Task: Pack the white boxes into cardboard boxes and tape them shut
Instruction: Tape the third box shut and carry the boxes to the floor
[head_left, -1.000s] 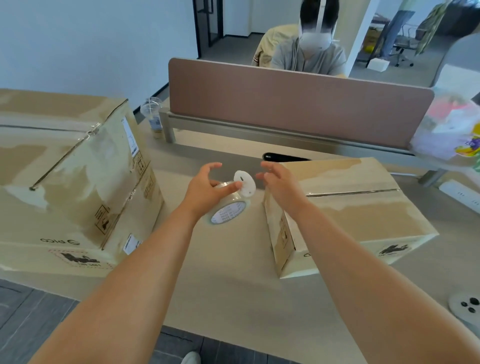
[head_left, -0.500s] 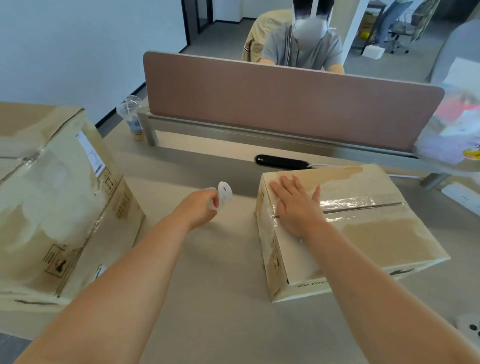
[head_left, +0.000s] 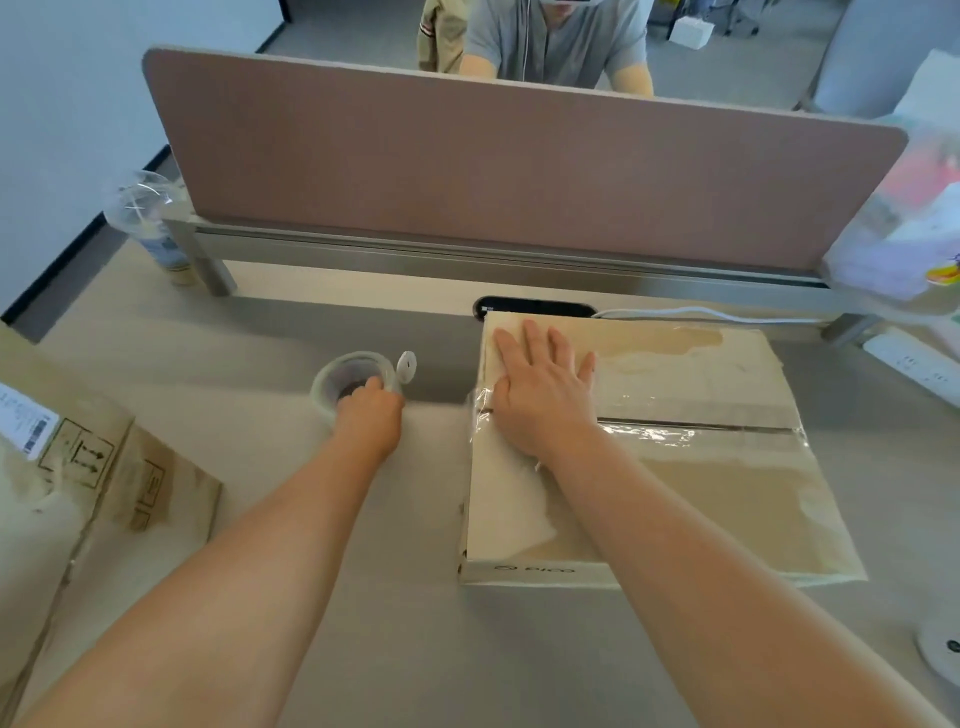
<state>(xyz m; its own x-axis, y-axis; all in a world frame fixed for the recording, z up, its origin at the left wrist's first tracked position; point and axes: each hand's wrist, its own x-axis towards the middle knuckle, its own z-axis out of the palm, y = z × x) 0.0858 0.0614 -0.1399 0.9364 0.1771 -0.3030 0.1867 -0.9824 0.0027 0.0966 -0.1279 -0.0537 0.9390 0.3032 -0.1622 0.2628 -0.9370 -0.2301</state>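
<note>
Our right hand (head_left: 540, 400) lies flat, fingers straight, on the taped cardboard box (head_left: 701, 493) printed "PICO", while our left hand (head_left: 371, 415) curls round the tape roll (head_left: 340, 376).

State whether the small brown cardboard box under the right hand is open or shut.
Shut. The small brown cardboard box has flat flaps meeting at a seam under shiny clear tape; the right hand presses on top.

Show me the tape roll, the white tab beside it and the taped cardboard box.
tape roll (head_left: 324, 388): head view, its left wall.
white tab (head_left: 407, 365): head view, its flat face.
taped cardboard box (head_left: 727, 371): head view, far top flap.
</note>
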